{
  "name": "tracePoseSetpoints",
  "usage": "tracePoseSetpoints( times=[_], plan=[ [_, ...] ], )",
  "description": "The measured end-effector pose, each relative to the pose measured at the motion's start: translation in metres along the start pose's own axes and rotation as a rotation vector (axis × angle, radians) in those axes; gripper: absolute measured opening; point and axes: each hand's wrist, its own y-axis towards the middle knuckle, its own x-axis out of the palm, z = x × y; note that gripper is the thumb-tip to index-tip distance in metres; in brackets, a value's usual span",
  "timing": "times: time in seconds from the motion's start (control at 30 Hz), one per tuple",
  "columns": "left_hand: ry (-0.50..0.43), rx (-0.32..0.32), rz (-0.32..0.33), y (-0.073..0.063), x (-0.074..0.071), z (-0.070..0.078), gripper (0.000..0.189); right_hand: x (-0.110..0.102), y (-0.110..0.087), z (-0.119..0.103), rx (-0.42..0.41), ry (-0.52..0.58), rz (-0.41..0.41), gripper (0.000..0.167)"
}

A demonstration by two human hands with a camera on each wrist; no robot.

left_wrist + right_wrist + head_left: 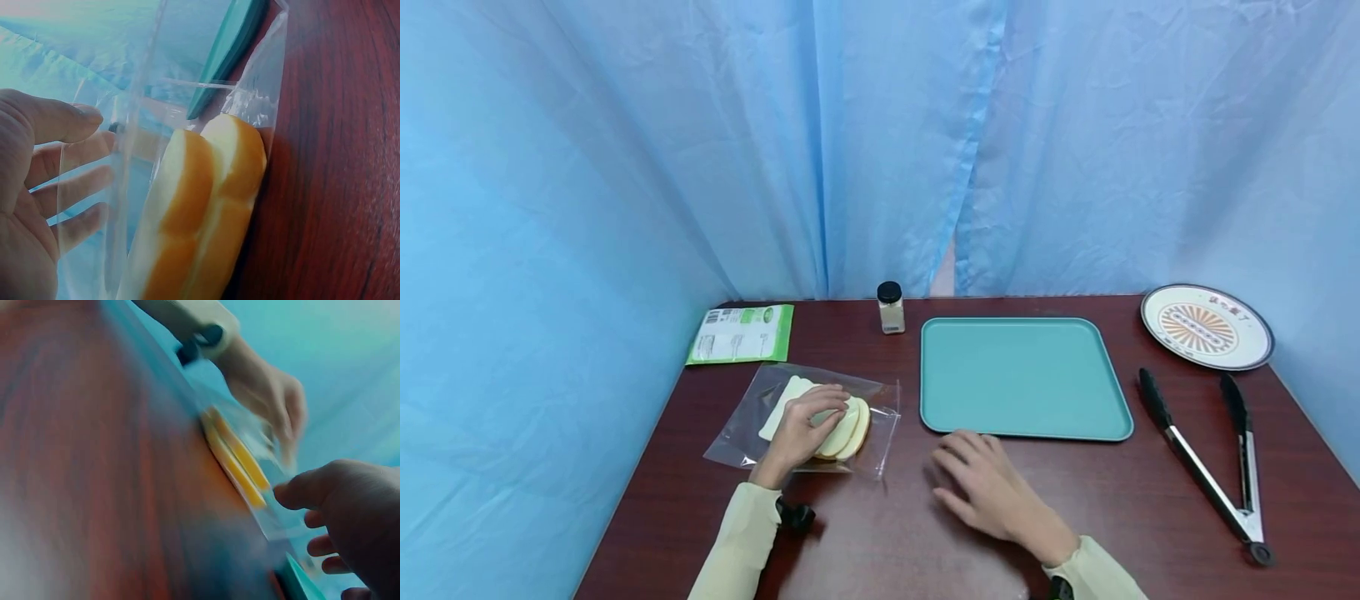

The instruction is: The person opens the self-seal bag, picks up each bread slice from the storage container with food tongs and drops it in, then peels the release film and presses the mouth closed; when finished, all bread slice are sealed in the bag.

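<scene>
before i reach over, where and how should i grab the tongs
Probably take the tongs round both metal arms, coming from above on your near side with the right hand: they lie spread in a V, hinge toward you, black tips pointing away.

Beyond the left fingers (829,400), a green-and-white packet (741,333) is lying to their left, while a black-capped jar (891,313) is standing to their right. Just past the right fingers (957,457), a teal tray (1022,375) is lying flat; well right of them, spread tongs (1204,476) are resting on the bench (880,542), a patterned plate (1206,327) is sitting farther off, and blue curtains (887,150) are hanging behind
</scene>
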Motion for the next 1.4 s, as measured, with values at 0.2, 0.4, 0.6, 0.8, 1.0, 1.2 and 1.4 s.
tracePoseSetpoints(
  times=[0.2,0.4,0.6,0.8,1.0,1.2,1.4],
  plan=[
    [0.004,-0.018,-0.02,0.0,0.0,0.0,0.013,0.01,0.021,-0.024,-0.048,0.04,-0.139,0.052],
    [0.012,-0.02,-0.028,-0.001,0.0,0.0,0.013,0.014,0.034,-0.033,-0.052,0.031,-0.208,0.056],
    [0.016,-0.032,-0.035,-0.002,0.0,-0.001,0.016,0.016,0.036,-0.039,-0.075,0.028,-0.212,0.055],
    [0.005,-0.091,-0.061,-0.002,-0.002,0.001,0.018,0.017,0.035,-0.042,-0.062,0.034,-0.234,0.057],
    [0.007,-0.112,-0.079,-0.002,-0.003,0.002,0.02,0.02,0.038,-0.047,-0.081,0.042,-0.251,0.056],
    [-0.011,-0.143,-0.097,0.001,-0.007,0.003,0.022,0.023,0.042,-0.053,-0.098,0.02,-0.265,0.057],
    [-0.024,-0.221,-0.205,0.007,-0.015,0.006,0.03,0.026,0.044,-0.058,-0.101,0.003,-0.309,0.06]
  ],
)
